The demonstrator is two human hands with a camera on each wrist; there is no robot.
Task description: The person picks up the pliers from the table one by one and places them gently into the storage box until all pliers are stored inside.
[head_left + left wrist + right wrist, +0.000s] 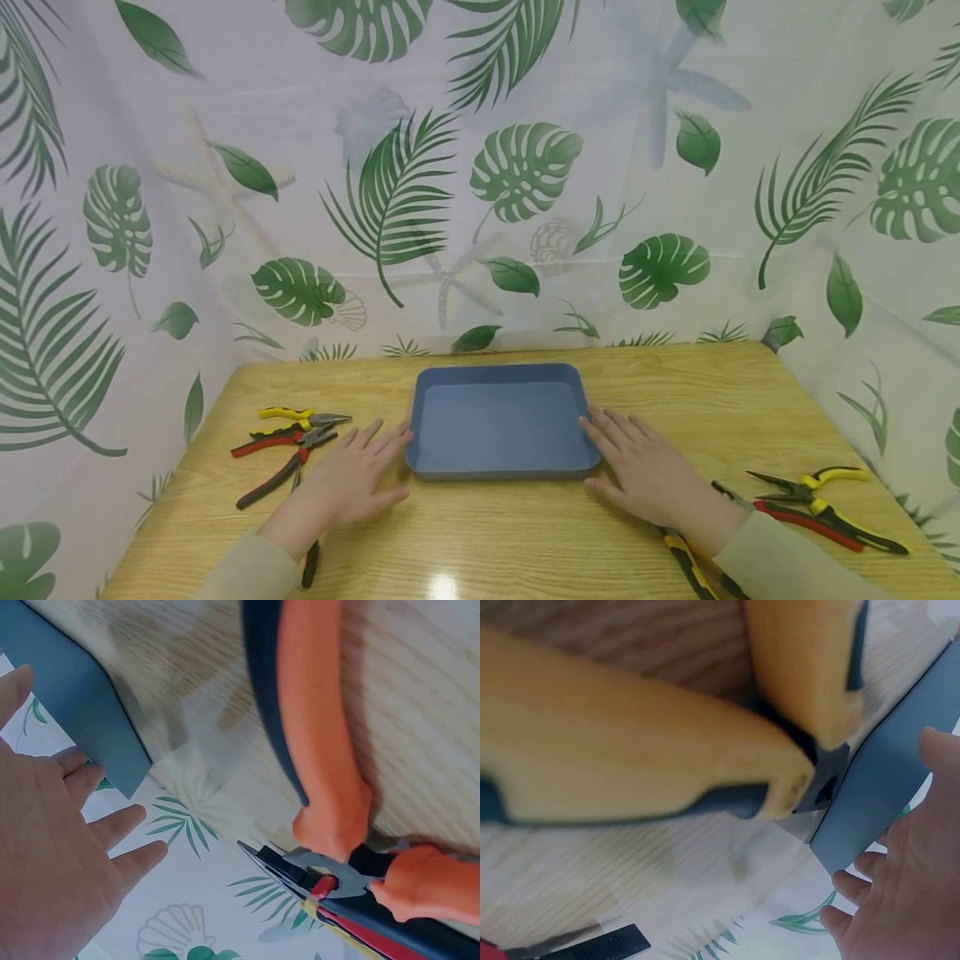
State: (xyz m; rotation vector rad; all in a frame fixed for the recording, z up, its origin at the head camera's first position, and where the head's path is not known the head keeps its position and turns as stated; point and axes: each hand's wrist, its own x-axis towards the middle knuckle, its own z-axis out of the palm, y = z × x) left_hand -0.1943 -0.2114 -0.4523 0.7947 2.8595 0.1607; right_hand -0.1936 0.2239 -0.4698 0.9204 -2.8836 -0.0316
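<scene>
A shallow blue-grey tray (502,429) lies on the wooden table between both hands. My left hand (352,479) is spread at its left side, fingertips right at the rim. On the other side my right hand (648,471) has its fingers extended, fingertips overlapping the right rim in the head view. Neither hand grips anything. Orange-and-black handled pliers (322,742) lie beside the left hand, mostly hidden under the forearm in the head view. Yellow-and-black handled pliers (652,742) lie near the right wrist, partly covered by it in the head view.
Left of the tray lie yellow-handled needle-nose pliers (288,413) and red-and-black handled pliers (277,482). At the right are more yellow-and-black needle-nose pliers (813,492), crossing red-handled pliers (813,523). A leaf-patterned cloth (525,275) hangs behind the table (480,542) and at its sides.
</scene>
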